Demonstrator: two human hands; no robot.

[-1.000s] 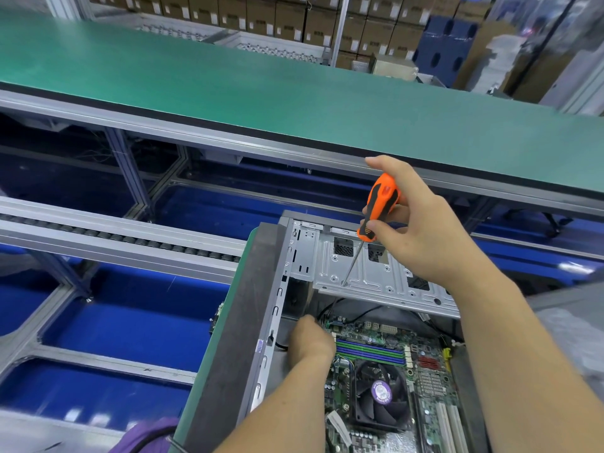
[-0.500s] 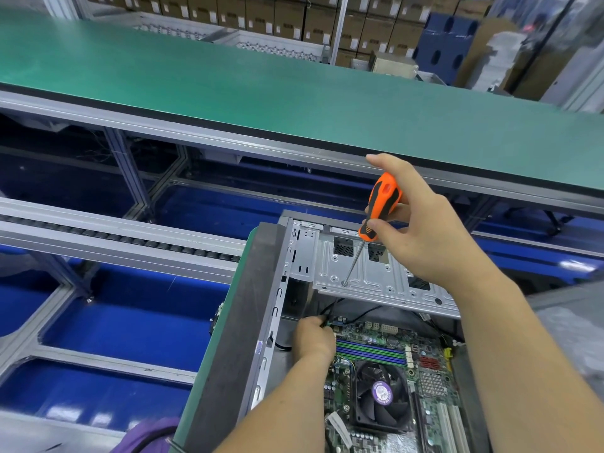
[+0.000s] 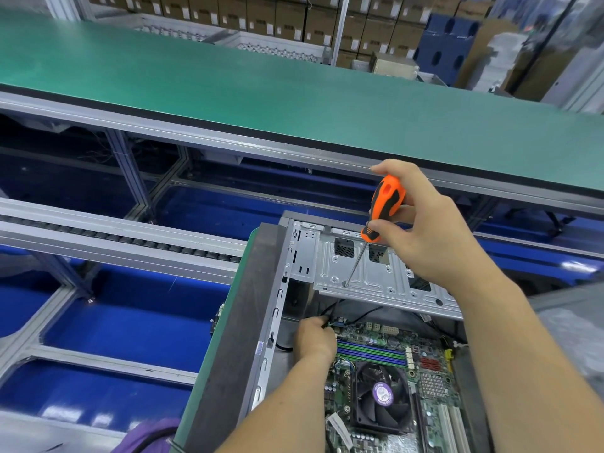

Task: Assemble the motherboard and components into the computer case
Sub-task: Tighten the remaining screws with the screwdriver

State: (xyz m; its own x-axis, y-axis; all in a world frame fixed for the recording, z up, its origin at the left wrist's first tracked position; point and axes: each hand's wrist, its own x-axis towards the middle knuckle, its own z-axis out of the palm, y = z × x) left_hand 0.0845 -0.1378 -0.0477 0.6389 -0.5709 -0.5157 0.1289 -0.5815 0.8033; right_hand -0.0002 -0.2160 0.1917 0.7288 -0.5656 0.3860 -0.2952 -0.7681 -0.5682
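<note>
An open grey computer case (image 3: 261, 308) lies in front of me with a green motherboard (image 3: 385, 361) and its black fan (image 3: 382, 395) inside. My right hand (image 3: 421, 230) grips an orange and black screwdriver (image 3: 385, 204), whose tip rests on the silver drive bracket (image 3: 376, 276) at the case's far end. My left hand (image 3: 313, 338) reaches into the case at the board's far left corner and pinches a thin black cable (image 3: 330, 308) that runs up under the bracket.
A long green conveyor belt (image 3: 294, 93) crosses behind the case. To the left run a roller rail (image 3: 114, 237) and aluminium frame bars over blue floor. Stacked cardboard boxes (image 3: 294, 18) fill the back. A purple object (image 3: 147, 436) lies at the bottom left.
My left hand has shifted slightly toward the far end of the board and taken the black cable between its fingers. The right hand and screwdriver have stayed nearly still.
</note>
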